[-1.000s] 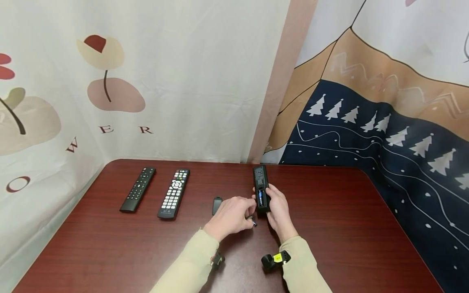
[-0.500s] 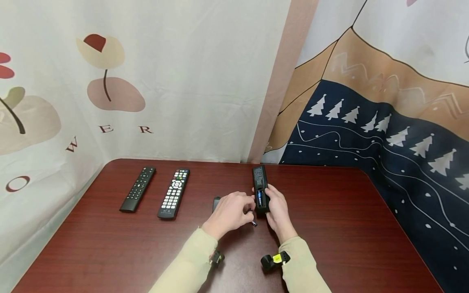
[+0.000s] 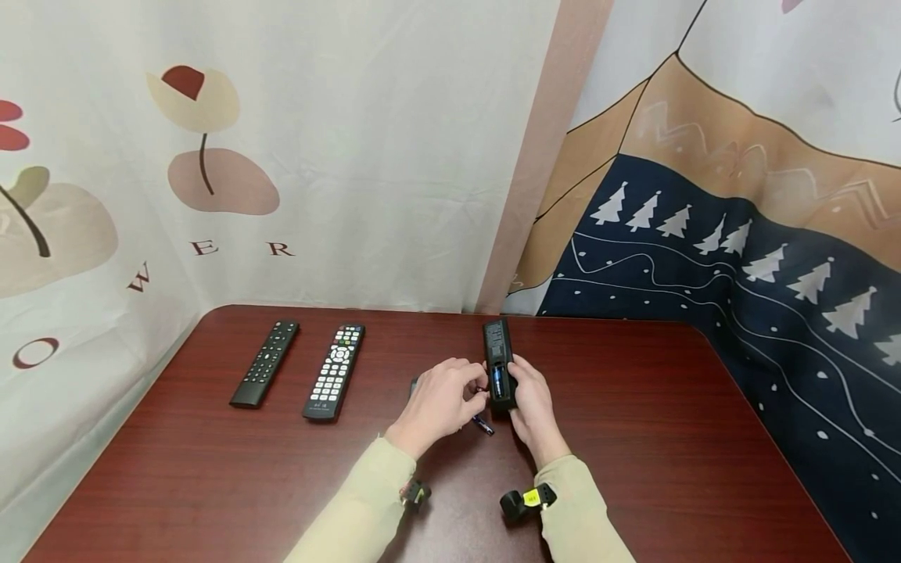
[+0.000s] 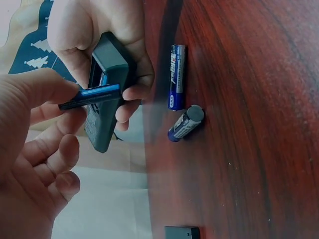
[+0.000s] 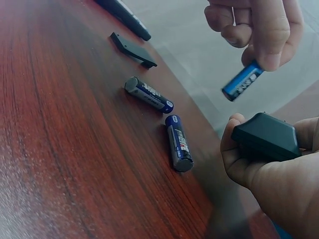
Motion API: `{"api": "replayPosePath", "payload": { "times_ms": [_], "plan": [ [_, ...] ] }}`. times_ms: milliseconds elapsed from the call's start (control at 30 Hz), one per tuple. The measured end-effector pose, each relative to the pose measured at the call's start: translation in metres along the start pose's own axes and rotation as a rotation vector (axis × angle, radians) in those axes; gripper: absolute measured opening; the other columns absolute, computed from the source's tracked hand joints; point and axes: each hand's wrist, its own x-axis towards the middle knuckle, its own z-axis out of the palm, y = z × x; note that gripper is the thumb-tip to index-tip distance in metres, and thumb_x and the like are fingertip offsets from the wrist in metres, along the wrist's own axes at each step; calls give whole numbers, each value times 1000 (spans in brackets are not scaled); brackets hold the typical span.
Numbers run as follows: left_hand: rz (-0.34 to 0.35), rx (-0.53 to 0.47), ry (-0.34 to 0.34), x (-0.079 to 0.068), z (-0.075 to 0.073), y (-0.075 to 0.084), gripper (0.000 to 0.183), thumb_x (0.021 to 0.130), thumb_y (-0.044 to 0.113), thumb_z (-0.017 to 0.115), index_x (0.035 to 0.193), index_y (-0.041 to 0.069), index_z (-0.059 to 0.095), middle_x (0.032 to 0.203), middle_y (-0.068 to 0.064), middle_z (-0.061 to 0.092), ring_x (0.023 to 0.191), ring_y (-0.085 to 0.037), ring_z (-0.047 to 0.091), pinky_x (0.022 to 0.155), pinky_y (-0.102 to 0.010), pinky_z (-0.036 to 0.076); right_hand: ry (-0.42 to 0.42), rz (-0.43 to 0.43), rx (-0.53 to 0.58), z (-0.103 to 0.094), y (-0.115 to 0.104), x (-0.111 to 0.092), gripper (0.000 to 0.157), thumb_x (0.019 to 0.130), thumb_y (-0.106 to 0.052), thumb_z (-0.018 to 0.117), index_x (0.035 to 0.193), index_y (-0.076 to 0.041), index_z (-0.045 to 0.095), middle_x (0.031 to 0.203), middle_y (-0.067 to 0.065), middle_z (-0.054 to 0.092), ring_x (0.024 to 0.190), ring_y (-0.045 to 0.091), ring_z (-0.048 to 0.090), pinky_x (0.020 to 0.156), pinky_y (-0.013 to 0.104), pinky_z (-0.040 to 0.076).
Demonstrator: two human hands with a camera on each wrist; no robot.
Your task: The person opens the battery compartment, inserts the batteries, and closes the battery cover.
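Note:
My right hand grips a black remote control, its back turned up and its battery compartment uncovered. A blue battery shows inside that compartment. Between thumb and forefinger, my left hand pinches another blue battery, held beside the remote and off the table. In the left wrist view this pinched battery overlaps the remote's edge. Two dark blue and silver batteries, one lying along the remote's side and one angled towards it, rest on the table below the hands.
A small black battery cover lies on the brown table, mostly behind the left hand in the head view. Further left are a black remote and one with white buttons. Printed curtains hang along the table's far side.
My left hand has shifted slightly up and to the left, uncovering more of a battery on the table. The remote in my right hand has drifted a little left.

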Motion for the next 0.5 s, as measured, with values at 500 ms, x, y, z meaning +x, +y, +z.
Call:
{"api": "replayPosePath", "payload": {
  "times_ms": [500],
  "plan": [
    [6, 1, 91, 1, 0, 1, 13, 88, 14, 82, 87, 19, 69, 79, 4, 66, 78, -12, 65, 63, -27, 51, 27, 16, 11, 4, -1, -1, 47, 110, -12, 34, 152, 8, 39, 140, 30, 51, 103, 16, 61, 82, 23, 53]
  ]
}}
